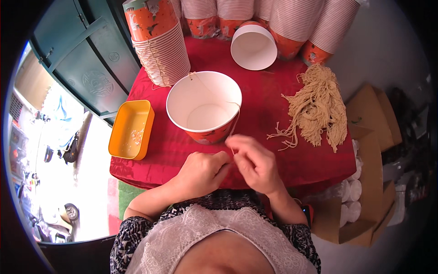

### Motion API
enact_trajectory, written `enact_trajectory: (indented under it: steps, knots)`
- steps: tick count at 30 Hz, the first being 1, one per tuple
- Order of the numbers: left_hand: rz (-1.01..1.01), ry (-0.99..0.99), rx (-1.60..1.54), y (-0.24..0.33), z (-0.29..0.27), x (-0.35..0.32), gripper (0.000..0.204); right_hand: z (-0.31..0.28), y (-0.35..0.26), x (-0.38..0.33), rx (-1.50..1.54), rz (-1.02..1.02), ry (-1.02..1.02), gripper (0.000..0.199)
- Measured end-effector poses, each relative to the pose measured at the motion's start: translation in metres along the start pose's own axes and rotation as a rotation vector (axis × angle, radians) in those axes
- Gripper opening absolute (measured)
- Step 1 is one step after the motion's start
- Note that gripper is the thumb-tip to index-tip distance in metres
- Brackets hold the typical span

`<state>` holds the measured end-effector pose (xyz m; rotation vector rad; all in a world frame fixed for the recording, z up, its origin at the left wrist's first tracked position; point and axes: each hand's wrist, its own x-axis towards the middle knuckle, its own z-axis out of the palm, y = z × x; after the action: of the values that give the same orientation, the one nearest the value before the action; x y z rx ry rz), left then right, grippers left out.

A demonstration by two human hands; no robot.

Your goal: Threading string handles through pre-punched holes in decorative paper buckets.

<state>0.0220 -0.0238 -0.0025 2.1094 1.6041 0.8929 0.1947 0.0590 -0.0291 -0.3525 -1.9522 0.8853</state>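
A white-lined paper bucket (204, 100) with an orange-red printed outside stands upright on the table in front of me. A thin tan cord (238, 114) passes through holes at its rim and hangs down the right side towards my hands. My right hand (256, 164), just below the bucket, pinches the cord's end between thumb and fingers. Close beside it on the left, my left hand (204, 171) is closed, thumb against the curled forefinger; what lies inside it is hidden.
On the red-clothed table (269, 114) are a yellow tray (147, 132) with small bits, a bundle of tan cords (321, 109), a tipped bucket (253, 48) and a tall stack of corded buckets (162, 55). More stacks (296, 23) line the back. A cardboard box (372, 178) stands right.
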Motion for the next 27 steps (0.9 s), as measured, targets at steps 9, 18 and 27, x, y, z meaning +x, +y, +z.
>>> enact_trajectory:
  steps: [9, 18, 27]
  knots:
    - [-0.010, 0.045, -0.042, 0.000, -0.018, -0.010, 0.008, 0.007, 0.000, -0.010, -0.083, 0.065, -0.102, 0.013]
    - [-0.148, 0.102, -0.235, 0.005, -0.023, -0.015, 0.007, 0.015, -0.011, 0.000, -0.004, 0.079, -0.026, 0.008]
    - [-0.151, 0.196, -0.333, -0.002, -0.020, -0.018, 0.005, 0.021, -0.002, 0.004, -0.052, 0.170, 0.164, 0.009]
